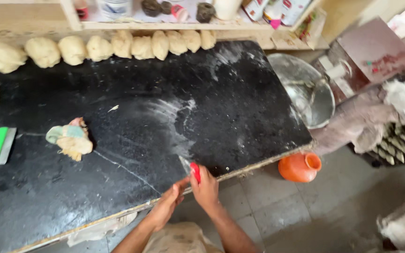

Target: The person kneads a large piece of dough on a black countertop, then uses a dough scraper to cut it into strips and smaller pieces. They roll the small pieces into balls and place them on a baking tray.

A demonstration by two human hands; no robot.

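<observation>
Hands meet at the near edge of the black stone slab (118, 103), and we read the pairing as a matter of control: the right hand (206, 187) is closed around the red handle of a scraper (191, 168), whose pale blade lies angled onto the floured stone just beyond the fingers, while the left hand (167, 204) comes in alongside with its fingers stretched toward that same handle, touching or nearly touching it. From this height we cannot tell whether the left hand grips anything or only steadies, since its fingertips blur into the right hand. The scraper sits low and tilted, which suits pushing along the surface, where white flour streaks fan out across the middle of the slab. Along the far edge a row of dough balls (118, 47) is lined up under the shelf (174, 23), presumably kept back so the working area stays free. A crumpled cloth (71, 138) lies on the left half of the slab, well apart from the hands, and a green-handled scraper (0, 146) rests at the left rim. Off the right end stands a metal bowl (305, 93), and below it on the floor an orange clay pot (300, 167), near the slab's corner.
</observation>
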